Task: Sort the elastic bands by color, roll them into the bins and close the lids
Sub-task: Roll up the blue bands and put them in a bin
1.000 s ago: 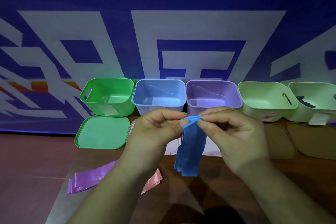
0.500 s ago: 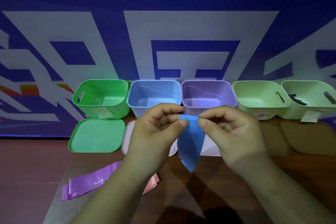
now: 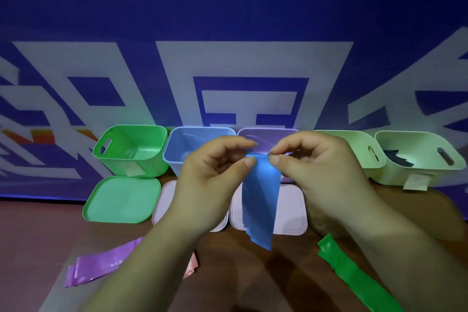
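the top edge of the blue band [image 3: 259, 200] is pinched by the left hand [image 3: 210, 180] and right hand [image 3: 321, 175]; it hangs folded, in layers.

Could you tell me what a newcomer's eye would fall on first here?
The blue band hangs at centre, its top edge pinched by the left hand and the right hand. Behind stands a row of open bins, the bright green bin leftmost, and a green band lies at lower right.

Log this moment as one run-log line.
phase: roll start; blue band: hanging, top edge pinched; left hand: pinching; right hand: pinching; blue bin: open
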A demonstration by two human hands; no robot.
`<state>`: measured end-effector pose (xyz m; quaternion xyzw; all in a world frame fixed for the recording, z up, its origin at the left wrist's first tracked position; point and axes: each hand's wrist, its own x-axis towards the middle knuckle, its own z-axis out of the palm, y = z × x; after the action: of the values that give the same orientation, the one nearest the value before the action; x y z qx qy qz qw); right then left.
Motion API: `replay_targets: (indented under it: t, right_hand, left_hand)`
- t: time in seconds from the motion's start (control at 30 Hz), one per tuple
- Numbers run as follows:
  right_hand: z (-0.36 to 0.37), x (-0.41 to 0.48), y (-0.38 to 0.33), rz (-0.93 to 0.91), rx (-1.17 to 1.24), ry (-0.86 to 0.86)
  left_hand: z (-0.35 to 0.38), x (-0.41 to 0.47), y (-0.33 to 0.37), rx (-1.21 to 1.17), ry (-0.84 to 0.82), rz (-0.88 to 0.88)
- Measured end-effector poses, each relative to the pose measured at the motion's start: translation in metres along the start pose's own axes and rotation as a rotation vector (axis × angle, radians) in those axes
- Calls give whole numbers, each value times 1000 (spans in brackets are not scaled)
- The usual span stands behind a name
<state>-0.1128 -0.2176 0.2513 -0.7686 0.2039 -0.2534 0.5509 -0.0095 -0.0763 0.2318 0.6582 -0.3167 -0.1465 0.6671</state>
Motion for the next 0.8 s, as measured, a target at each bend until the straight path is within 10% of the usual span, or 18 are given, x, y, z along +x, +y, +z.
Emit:
replay_targets:
  t: [0.8]
  right_hand:
    - [8, 7, -27, -66, -265, -248]
  left_hand:
    - [-27, -4, 27, -16, 66, -220]
